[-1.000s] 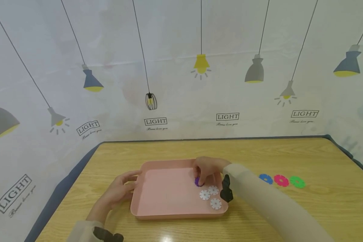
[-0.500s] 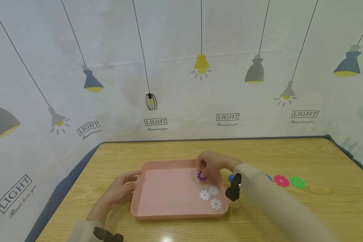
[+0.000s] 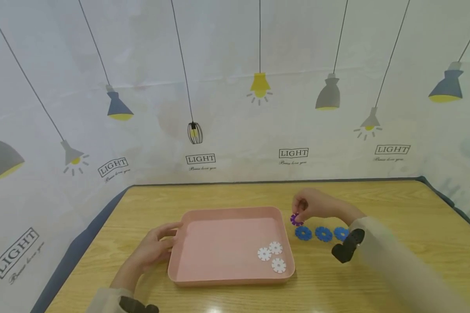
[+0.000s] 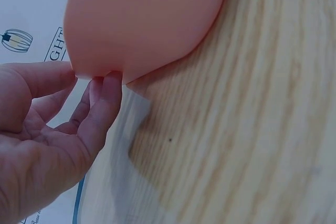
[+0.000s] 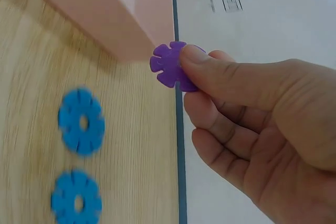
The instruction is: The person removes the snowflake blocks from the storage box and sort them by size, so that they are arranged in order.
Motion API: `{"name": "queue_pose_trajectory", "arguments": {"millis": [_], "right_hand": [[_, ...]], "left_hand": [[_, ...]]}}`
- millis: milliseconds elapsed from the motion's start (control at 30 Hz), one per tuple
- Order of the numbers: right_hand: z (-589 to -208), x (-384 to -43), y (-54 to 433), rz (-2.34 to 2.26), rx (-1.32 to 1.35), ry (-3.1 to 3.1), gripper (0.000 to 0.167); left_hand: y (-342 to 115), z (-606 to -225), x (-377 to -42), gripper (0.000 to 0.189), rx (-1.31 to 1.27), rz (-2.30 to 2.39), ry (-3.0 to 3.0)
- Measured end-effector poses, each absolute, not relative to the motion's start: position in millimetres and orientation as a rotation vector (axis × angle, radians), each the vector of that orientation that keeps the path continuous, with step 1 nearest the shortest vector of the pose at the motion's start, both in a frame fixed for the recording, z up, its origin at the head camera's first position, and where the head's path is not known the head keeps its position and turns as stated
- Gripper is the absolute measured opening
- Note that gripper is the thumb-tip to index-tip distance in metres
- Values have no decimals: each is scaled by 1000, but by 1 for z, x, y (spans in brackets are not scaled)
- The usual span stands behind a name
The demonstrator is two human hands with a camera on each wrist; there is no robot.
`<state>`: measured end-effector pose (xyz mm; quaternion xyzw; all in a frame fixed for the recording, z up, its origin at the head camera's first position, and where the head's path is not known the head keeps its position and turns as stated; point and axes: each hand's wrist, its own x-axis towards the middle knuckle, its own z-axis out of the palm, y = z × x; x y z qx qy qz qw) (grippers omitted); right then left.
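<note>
My right hand (image 3: 315,204) pinches a purple notched plastic building disc (image 5: 170,66) between thumb and fingers. It is just beyond the right side of a pink tray (image 3: 219,243), above the table. Below the hand, blue notched discs (image 3: 323,234) lie in a row on the table; two blue discs (image 5: 81,121) show in the right wrist view. White notched discs (image 3: 279,265) lie in the tray's near right corner. My left hand (image 3: 154,245) is at the tray's left side, its fingertips (image 4: 112,85) touching the outer wall in the left wrist view.
The wooden table (image 3: 235,195) ends at a wall covering (image 3: 227,108) printed with lamps. My right sleeve (image 3: 399,256) crosses the table's right side and covers part of it. Dark wrist straps (image 3: 348,245) sit on both arms.
My right hand has lifted the purple disc out of the tray and carried it right, past the rim. Blue discs have come into view; pink and green ones are now hidden. The left hand stays put.
</note>
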<state>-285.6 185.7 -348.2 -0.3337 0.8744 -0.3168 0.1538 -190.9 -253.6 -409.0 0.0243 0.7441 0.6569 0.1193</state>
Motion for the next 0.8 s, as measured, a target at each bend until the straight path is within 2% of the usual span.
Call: {"name": "queue_pose_trajectory", "arguments": {"millis": [567, 800], "right_hand": [[-364, -260, 331, -1079, -713, 2568, 16], [-386, -250, 381, -998, -444, 2714, 22]], "left_hand": [[-255, -409, -190, 46, 110, 1917, 2165], [-254, -409, -190, 46, 100, 1903, 2185]]}}
